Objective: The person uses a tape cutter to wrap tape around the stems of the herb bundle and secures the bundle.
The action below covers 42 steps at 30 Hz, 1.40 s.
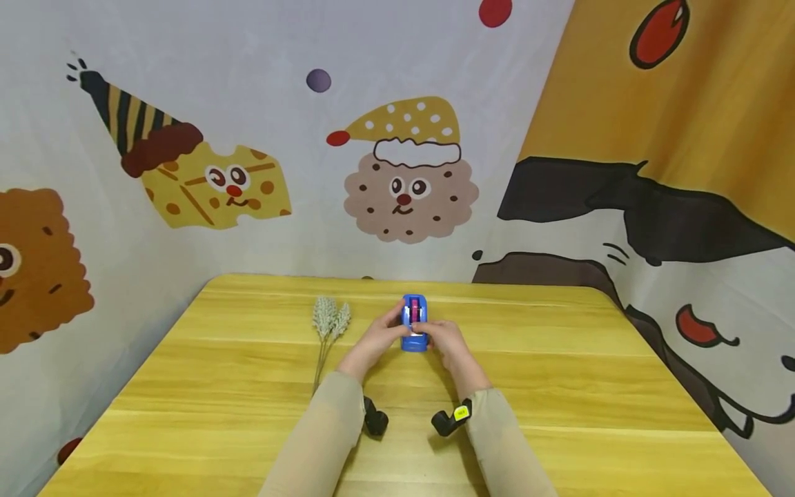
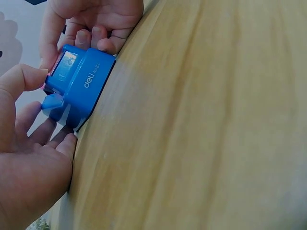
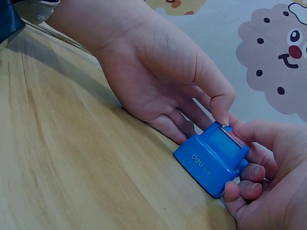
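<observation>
A blue tape dispenser with a pink tape roll in it stands on the table, a serrated cutter along its front top edge. My left hand holds it from the left, fingers along its side and thumb tip at one end of the cutter. From the other side my right hand grips it. In the right wrist view the right thumb reaches the cutter's other end, with the remaining fingers curled against the side of the blue body. The thumbs hide part of the tape's end.
Left of the hands, a bunch of pale dried flowers on thin stems lies on the wooden table. A cloth backdrop printed with cartoon figures hangs behind the table. Black wrist cameras jut inward from both sleeves.
</observation>
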Available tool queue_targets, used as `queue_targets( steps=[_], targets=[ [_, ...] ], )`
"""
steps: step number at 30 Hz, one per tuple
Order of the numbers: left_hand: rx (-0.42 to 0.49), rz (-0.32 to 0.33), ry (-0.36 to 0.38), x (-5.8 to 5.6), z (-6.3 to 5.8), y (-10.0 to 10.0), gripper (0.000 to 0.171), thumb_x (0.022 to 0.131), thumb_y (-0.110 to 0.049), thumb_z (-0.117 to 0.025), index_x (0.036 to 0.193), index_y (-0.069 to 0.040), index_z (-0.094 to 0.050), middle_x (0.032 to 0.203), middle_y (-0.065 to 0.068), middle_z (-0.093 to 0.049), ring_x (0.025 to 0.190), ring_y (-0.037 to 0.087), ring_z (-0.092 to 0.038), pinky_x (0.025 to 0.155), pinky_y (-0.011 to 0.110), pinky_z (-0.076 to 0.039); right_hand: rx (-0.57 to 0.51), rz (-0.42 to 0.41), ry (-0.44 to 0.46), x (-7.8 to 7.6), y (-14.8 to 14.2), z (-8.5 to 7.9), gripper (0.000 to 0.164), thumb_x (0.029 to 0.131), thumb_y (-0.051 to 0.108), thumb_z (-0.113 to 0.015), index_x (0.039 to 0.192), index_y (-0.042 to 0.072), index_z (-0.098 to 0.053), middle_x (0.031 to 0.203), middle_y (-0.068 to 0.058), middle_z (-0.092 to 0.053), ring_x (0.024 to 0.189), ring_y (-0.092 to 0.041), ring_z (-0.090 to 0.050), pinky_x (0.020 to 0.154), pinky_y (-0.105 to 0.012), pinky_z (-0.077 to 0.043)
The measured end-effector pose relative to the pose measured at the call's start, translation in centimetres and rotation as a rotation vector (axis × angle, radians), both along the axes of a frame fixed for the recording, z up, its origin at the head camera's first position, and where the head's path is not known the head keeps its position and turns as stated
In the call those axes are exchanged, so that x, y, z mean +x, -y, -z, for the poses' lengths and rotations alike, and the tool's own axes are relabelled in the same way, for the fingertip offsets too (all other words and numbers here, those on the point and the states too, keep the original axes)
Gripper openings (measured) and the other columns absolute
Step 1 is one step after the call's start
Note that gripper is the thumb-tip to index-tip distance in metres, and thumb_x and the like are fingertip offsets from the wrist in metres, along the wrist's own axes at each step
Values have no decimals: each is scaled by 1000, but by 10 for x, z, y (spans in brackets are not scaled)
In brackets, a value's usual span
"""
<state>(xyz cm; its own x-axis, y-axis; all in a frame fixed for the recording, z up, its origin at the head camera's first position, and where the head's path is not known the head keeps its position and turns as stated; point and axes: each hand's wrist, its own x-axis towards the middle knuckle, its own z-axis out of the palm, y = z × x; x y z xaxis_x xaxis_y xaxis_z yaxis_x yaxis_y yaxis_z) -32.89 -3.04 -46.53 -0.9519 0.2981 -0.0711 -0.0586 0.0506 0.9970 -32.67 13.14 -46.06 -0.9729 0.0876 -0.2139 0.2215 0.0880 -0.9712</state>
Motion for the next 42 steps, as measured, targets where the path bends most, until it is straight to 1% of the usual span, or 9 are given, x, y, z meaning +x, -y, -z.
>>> queue_targets(
  steps=[4, 9, 12, 16, 20, 26, 34, 37, 42],
  targets=[
    [-2, -6, -2, 0, 0, 0, 77, 85, -15, -64, 153, -28, -29, 153, 16, -33, 140, 34, -28, 112, 56, -18, 0, -6, 16, 0, 1, -1, 39, 79, 20, -78, 106, -7, -69, 92, -10, -68, 75, -16, -55, 63, -25, -44],
    [-2, -4, -3, 1, 0, 0, 76, 86, -15, -64, 153, -28, -30, 153, 16, -33, 140, 33, -28, 112, 55, -18, -1, -15, 15, 0, 0, -1, 38, 79, 19, -78, 105, -7, -69, 90, -9, -69, 75, -16, -55, 63, -25, -44],
    [-3, 0, -1, 0, 0, 0, 76, 87, -16, -64, 153, -29, -29, 153, 15, -32, 140, 33, -27, 112, 55, -18, -2, -53, -9, 1, -2, 0, 36, 80, 18, -78, 104, -8, -70, 92, -10, -69, 76, -16, -55, 64, -26, -45],
    [-12, 2, -4, 0, -1, 1, 75, 88, -18, -64, 153, -30, -29, 154, 16, -31, 141, 34, -26, 111, 57, -18, 21, -99, -27, 2, -4, 0, 32, 82, 17, -77, 103, -5, -71, 102, -11, -67, 83, -19, -55, 67, -26, -45],
    [-20, -4, 0, 0, -2, 0, 75, 88, -18, -64, 153, -30, -29, 154, 15, -32, 141, 34, -26, 111, 58, -18, 19, -99, -18, 2, -5, -1, 27, 83, 15, -76, 103, -4, -71, 105, -11, -66, 85, -19, -54, 68, -26, -45],
    [-23, -15, 10, 0, -1, -1, 75, 87, -15, -62, 153, -29, -29, 154, 13, -32, 141, 33, -27, 112, 57, -18, -11, -77, 2, 1, -3, -1, 26, 83, 13, -76, 101, -5, -71, 98, -10, -68, 81, -18, -55, 66, -26, -44],
    [-14, -21, 6, 0, 1, -1, 75, 87, -14, -62, 153, -29, -29, 153, 14, -32, 141, 33, -27, 112, 57, -17, -41, -83, 24, 1, -2, -1, 28, 83, 11, -75, 104, -6, -70, 103, -12, -67, 84, -19, -55, 69, -27, -44],
    [-12, -23, 8, 0, 1, -2, 75, 87, -15, -63, 153, -29, -29, 153, 13, -33, 141, 32, -27, 112, 57, -17, -62, -99, 20, 2, -3, -2, 30, 84, 12, -75, 106, -7, -69, 96, -10, -69, 80, -17, -57, 68, -26, -45],
    [-6, -32, -3, 0, 1, -2, 77, 84, -14, -64, 153, -26, -31, 152, 15, -35, 139, 34, -30, 111, 57, -19, -118, -124, 21, 2, -6, -4, 37, 85, 15, -74, 111, -9, -66, 80, -5, -70, 67, -13, -55, 65, -24, -43]
  ],
)
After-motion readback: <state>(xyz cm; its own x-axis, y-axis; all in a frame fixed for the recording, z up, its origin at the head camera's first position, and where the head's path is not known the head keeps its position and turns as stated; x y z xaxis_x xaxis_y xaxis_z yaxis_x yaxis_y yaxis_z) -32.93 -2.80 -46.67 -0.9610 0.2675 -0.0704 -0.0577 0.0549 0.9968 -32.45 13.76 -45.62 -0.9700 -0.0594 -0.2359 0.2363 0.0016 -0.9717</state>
